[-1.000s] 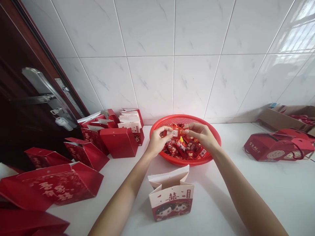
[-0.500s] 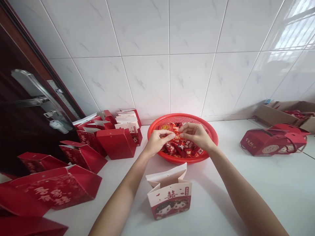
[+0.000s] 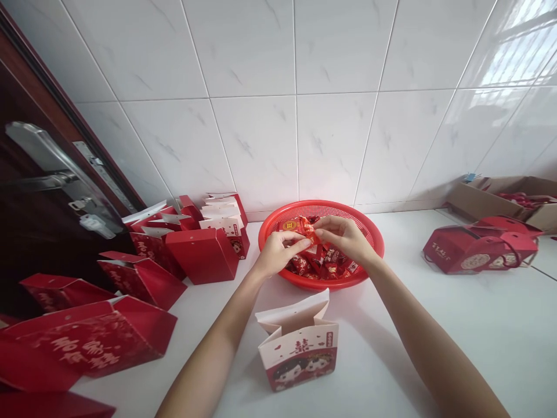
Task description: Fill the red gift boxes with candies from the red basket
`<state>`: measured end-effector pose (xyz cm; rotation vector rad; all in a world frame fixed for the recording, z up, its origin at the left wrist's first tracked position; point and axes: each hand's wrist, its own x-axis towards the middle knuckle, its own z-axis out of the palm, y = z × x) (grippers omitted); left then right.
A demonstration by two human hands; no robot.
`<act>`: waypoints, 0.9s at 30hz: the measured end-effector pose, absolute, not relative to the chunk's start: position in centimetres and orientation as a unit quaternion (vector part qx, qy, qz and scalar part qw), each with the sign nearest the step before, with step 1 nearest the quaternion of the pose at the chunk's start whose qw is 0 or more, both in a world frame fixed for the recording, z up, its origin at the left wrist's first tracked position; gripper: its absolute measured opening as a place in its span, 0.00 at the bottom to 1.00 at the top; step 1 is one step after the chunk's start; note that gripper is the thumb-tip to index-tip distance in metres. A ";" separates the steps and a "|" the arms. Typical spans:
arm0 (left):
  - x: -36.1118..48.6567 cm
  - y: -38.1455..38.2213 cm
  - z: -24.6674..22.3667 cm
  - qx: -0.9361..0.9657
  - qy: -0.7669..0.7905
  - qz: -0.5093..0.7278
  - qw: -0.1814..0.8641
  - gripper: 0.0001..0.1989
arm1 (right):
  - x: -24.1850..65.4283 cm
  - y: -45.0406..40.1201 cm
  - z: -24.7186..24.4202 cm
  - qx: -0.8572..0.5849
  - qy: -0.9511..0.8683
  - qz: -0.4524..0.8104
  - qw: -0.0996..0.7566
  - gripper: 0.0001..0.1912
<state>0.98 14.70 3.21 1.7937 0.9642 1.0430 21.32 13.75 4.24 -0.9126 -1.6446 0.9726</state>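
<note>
Over a red plastic basket (image 3: 322, 285), my left hand (image 3: 278, 251) and my right hand (image 3: 346, 237) pinch a small candy in a shiny red-orange wrapper (image 3: 312, 234) between thumbs and fingertips. Both hands are closed, and the fingers partly cover the candy. Below them the basket holds many wrapped candies (image 3: 333, 255), mostly red. In front of the basket, between my forearms, a white and red paper gift bag (image 3: 300, 357) stands upright with its top open. Two cartoon faces are printed on its front.
Several red gift bags (image 3: 108, 337) stand at the left, with more red and white ones (image 3: 202, 255) near the wall. Red boxes with cord handles (image 3: 478, 247) and a cardboard box (image 3: 474, 200) sit at the right. A dark door (image 3: 26, 232) borders the left side.
My fingers have shifted slightly on the candy, and the right fingertips sit a little higher on the wrapper. The view has moved slightly to the right. The bags and basket stay in place.
</note>
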 end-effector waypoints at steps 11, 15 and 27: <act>1.3 15.0 2.8 0.632 0.404 0.502 0.431 0.16 | 21.6 14.6 2.8 -0.682 -0.694 0.182 0.140 0.13; 1.4 15.0 2.8 0.625 0.409 0.498 0.440 0.17 | 21.4 14.6 2.8 -0.686 -0.695 0.189 0.102 0.16; 1.3 15.0 2.8 0.627 0.410 0.494 0.441 0.19 | 21.6 14.7 2.5 -0.710 -0.687 0.147 0.054 0.16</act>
